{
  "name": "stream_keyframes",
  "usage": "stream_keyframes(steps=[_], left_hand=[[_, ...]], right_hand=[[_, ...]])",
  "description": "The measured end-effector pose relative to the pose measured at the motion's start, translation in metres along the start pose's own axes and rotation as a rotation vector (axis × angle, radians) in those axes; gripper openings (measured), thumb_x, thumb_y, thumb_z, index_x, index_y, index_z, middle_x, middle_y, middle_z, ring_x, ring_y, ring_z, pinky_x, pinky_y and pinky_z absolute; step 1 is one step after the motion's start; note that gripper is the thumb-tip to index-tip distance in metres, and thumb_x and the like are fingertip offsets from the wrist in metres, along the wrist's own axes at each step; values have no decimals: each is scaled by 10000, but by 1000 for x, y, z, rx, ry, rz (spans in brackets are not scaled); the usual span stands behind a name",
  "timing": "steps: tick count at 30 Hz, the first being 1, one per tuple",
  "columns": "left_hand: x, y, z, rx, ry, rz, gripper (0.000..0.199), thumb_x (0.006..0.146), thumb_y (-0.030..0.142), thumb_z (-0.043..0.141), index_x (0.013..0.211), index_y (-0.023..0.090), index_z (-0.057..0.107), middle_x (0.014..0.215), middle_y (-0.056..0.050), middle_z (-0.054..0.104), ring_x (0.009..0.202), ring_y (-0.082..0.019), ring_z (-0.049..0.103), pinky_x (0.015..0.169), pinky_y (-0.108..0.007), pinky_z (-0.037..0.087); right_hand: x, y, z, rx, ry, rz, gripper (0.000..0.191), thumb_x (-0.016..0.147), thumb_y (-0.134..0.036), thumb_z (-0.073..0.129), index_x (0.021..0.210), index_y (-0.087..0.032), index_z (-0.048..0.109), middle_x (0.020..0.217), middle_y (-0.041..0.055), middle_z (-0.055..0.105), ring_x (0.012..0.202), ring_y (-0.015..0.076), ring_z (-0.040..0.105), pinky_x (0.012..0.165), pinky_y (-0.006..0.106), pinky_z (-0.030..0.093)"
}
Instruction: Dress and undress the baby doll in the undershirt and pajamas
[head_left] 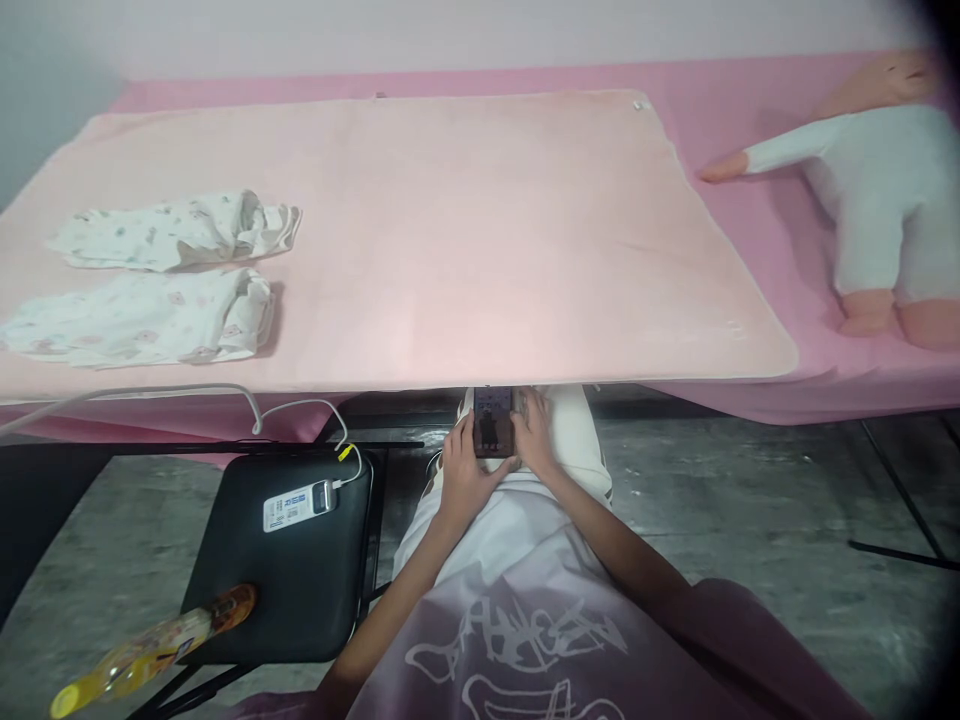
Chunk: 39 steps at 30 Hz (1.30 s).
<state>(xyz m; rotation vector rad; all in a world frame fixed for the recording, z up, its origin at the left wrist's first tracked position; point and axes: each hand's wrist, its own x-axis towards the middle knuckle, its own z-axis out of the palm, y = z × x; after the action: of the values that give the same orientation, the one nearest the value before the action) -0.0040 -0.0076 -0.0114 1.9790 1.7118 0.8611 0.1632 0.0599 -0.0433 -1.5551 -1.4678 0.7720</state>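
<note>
A dark phone (493,425) rests over my lap, just below the front edge of the table. My left hand (466,470) is wrapped round its left side and lower edge, with the thumb under the bottom. At the phone's right side is my right hand (533,435), its thumb against the edge and its fingers reaching forward. Two folded white printed cloths (176,230) (150,320) lie on the left of the pink mat (487,230). A doll (877,190) in white clothes lies at the far right.
Left of my legs, a black stool (300,590) holds a white power bank (300,506) with a cable (346,420) plugged in. A bottle with a yellow cap (150,650) lies at the stool's lower left. Thin black legs (900,490) stand at the right.
</note>
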Motion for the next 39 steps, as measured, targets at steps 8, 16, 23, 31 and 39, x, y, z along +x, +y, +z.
stream_keyframes(steps=[8,16,23,31,39], left_hand=[[0,1,0,-19,1,-17,1069,975,650,817,1791,216,278,1660,-235,507,1515,-436,516,1280,-647,430],[0,1,1,-12,3,-1,1059,975,631,828,1785,217,285,1666,-235,510,1517,-430,515,1273,-642,437],[1,0,1,-13,-5,-3,1089,966,648,830,1794,215,271,1663,-238,510,1514,-436,518,1268,-642,445],[0,0,0,-8,-10,-10,1114,969,659,827,1811,231,237,1653,-227,516,1498,-424,517,1261,-626,451],[-1,0,-1,-16,-5,-7,1100,975,671,815,1808,234,245,1655,-229,517,1495,-428,524,1254,-632,459]], right_hand=[[-3,6,-3,-11,-14,-29,567,1036,-332,539,1593,-234,571,1562,155,625,1491,357,514,1305,628,429],[-1,-8,-4,-74,-28,-20,684,1006,-545,691,1564,-176,552,1527,210,607,1459,400,524,1263,615,447],[5,-18,-4,-15,20,19,459,1108,-565,555,1395,-212,616,1387,181,663,1350,372,584,1215,599,471],[20,-8,-2,159,73,77,355,1050,-486,604,1298,-236,644,1284,129,693,1264,333,616,1183,555,496],[38,-21,14,35,61,-28,517,925,-605,827,1265,-224,746,1237,139,775,1315,378,648,1236,577,471]])
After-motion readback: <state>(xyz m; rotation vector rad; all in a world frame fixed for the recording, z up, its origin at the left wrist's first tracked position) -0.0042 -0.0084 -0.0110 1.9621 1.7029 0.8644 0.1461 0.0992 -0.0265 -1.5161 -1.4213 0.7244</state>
